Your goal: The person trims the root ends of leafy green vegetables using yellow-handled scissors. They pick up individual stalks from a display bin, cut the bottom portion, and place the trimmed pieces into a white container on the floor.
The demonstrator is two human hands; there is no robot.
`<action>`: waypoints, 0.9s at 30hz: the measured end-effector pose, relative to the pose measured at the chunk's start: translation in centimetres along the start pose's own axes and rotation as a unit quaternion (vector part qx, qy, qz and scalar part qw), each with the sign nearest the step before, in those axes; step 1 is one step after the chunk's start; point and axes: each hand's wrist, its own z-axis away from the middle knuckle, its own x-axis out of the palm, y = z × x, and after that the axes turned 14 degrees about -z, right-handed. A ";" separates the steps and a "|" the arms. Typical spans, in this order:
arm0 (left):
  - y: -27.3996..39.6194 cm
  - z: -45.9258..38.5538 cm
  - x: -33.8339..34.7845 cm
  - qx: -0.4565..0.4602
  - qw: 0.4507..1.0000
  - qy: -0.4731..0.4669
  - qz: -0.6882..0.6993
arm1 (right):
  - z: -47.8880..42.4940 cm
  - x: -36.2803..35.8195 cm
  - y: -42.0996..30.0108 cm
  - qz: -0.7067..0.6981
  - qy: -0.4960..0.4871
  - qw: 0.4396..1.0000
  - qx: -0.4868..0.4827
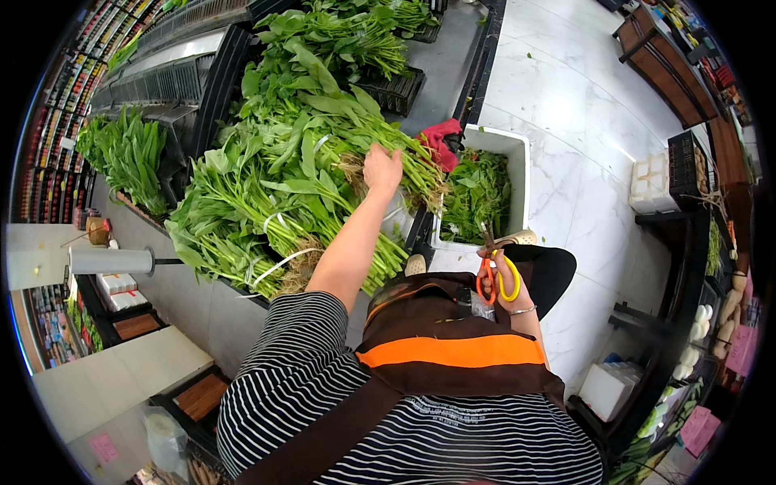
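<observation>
My left hand (383,170) reaches across a heap of leafy greens (285,145) and touches the stems of a rooted bunch (403,154). Its fingertips are hidden, so I cannot tell how firmly they close. Beside it are the brown roots (353,167) of another bunch. White ties (276,222) bind several of the bunches. In my right hand (502,280) is a pair of scissors (487,248) with one orange and one yellow handle, its blades directed away from me. Just past the scissors stands a white foam box (520,176) holding loose leaves and trimmings (479,188).
A red cloth item (441,142) lies at the display's edge by the foam box. Black plastic crates (394,91) sit beneath the far greens. To the right is a shelf rack (673,242) with produce. A film roll (112,260) projects at the left.
</observation>
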 end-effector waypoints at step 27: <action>2.5 -2.5 -5.0 -0.081 0.805 -0.236 0.538 | 1.8 3.0 -0.5 0.071 -0.096 0.991 -0.063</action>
